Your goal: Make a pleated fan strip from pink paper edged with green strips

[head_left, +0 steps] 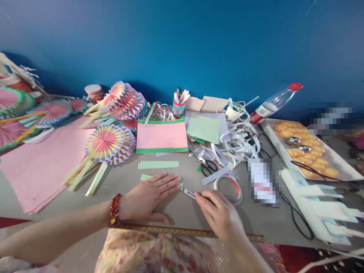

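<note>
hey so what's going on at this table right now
Someone's left hand lies flat over a pale green paper strip, whose ends show past the hand. The right hand holds a slim pale tool, possibly a cutter, its tip close to the strip's right end. A second green strip lies just beyond the left hand, with folded paper fans to the left and scissors to the right.

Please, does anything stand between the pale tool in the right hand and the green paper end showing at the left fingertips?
Nothing visible stands between them. The pale tool in the right hand has its tip right beside the green paper end; contact is unclear. The left hand lies flat just left of it.
</note>
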A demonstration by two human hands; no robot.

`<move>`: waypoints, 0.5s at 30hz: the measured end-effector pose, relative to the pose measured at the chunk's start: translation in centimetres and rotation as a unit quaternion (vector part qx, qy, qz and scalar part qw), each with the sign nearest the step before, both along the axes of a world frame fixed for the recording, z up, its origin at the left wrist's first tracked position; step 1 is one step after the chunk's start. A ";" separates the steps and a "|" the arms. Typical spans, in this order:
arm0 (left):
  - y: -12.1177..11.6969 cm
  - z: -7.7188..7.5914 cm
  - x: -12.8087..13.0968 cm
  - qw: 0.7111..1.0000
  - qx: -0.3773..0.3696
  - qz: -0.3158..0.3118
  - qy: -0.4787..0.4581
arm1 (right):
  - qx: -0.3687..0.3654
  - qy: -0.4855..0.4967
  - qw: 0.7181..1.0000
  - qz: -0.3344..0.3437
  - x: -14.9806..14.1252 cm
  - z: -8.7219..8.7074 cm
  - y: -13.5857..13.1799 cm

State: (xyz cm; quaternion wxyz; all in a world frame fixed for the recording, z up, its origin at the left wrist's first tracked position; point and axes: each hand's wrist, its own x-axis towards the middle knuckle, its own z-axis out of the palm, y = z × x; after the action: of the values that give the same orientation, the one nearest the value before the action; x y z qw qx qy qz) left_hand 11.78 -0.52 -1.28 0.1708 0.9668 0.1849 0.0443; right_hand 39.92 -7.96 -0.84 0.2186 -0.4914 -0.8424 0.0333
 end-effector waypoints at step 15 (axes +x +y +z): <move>-0.1 0.0 -0.1 1.000 0.010 -0.002 -0.002 | 0.035 -0.005 0.999 -0.031 -2.4 0.0 -0.8</move>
State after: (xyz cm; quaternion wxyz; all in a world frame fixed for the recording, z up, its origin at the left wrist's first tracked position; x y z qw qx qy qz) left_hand 11.72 -0.59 -1.23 0.1613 0.9688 0.1820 0.0481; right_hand 37.48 -8.73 -0.82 0.2322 -0.5093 -0.8287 -0.0050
